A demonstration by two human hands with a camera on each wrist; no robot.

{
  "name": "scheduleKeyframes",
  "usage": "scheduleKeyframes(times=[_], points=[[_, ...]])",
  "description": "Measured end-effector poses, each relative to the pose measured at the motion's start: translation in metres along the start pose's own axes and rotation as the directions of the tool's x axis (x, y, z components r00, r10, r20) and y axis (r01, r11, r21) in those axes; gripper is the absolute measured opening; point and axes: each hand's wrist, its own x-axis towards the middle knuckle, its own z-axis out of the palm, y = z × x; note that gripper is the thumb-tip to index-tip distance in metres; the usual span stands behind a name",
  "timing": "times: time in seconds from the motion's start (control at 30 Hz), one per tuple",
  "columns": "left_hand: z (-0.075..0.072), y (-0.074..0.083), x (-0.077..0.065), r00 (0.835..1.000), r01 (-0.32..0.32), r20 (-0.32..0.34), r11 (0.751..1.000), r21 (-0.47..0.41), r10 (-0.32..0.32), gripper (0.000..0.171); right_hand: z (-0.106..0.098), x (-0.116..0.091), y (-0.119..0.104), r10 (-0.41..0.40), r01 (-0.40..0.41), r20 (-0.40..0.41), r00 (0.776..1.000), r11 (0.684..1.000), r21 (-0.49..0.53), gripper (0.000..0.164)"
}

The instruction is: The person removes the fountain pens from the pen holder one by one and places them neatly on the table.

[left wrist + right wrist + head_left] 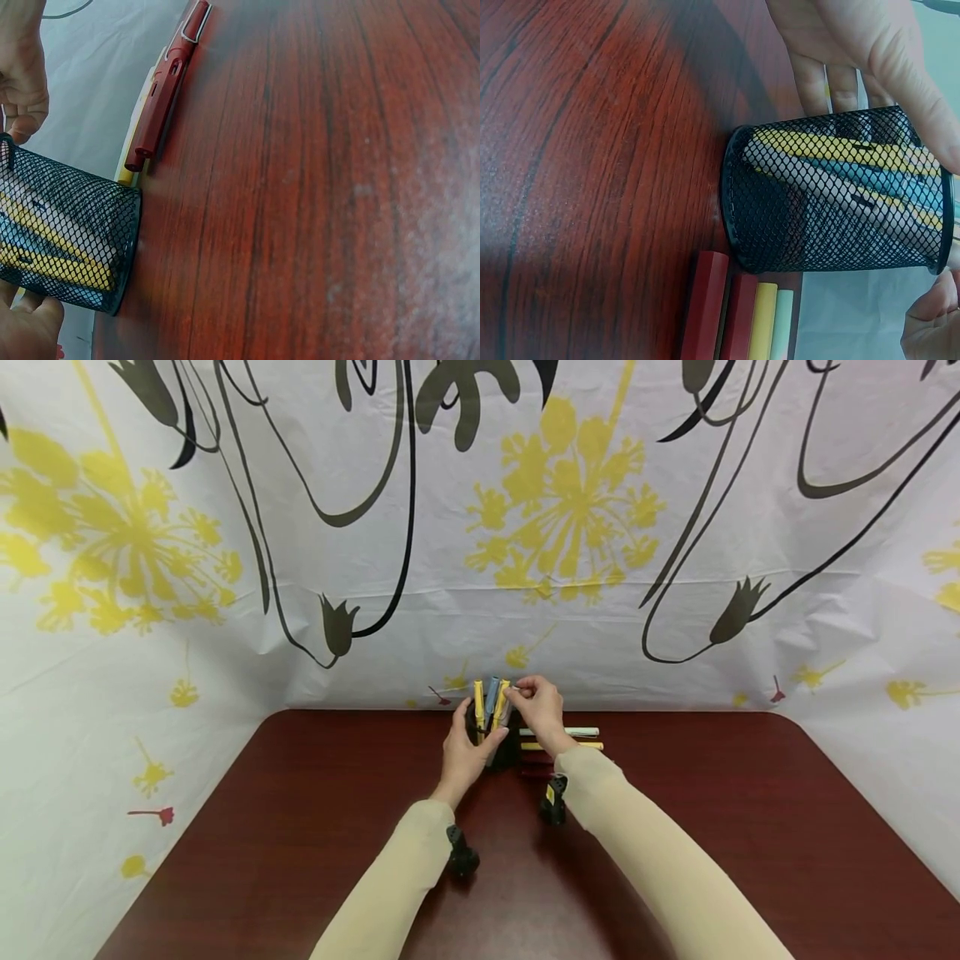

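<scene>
Left hand [465, 755] curls round the mesh cup [769, 225]; right hand [542, 708] apparently pinches a partly hidden pen [516, 687].

Free tabletop [504, 852] before mesh cup [769, 225], pens [707, 307] at right, cloth [405, 672] behind

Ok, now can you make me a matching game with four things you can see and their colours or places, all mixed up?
Things:
1. mesh cup
2. pale green pen
3. sleeves
4. tabletop

Match with:
A. lying beside the cup
B. reddish brown
C. black
D. cream

Pairs: 1-C, 2-A, 3-D, 4-B
</scene>
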Motion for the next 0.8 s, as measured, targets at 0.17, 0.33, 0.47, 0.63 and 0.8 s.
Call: scheduleKeyframes(times=[0.17, 0.33, 0.47, 0.63, 0.8], points=[[0.0002, -0.0004, -0.0002, 1.0, -0.004, -0.002, 1.0, 0.002, 0.004, 0.081, 0.0007, 0.0005, 0.0003, 0.005, -0.005, 0.002, 1.0, 1.0, -0.005, 0.029], [0.0001, -0.001, -0.0003, 1.0, -0.017, -0.005, 1.0, 0.001, 0.017, 0.081, -0.0001, 0.0011, 0.0012, -0.004, 0.004, 0.003, 1.0, 1.0, -0.007, 0.026], [-0.0004, -0.0008, -0.001, 1.0, -0.017, -0.004, 1.0, -0.003, 0.017, 0.081, -0.002, 0.0003, 0.0024, -0.004, 0.004, 0.0, 1.0, 1.0, -0.007, 0.024], [0.0, -0.0007, -0.0011, 1.0, -0.01, -0.003, 1.0, 0.0, 0.01, 0.082, -0.0044, -0.0013, 0.0048, -0.016, 0.016, -0.009, 1.0, 1.0, -0.006, 0.022], [-0.0001, -0.0001, -0.0014, 1.0, -0.007, -0.003, 1.0, -0.002, 0.007, 0.083, -0.0089, -0.0025, 0.0035, -0.007, 0.008, -0.015, 1.0, 0.999, 0.032, 0.022]])
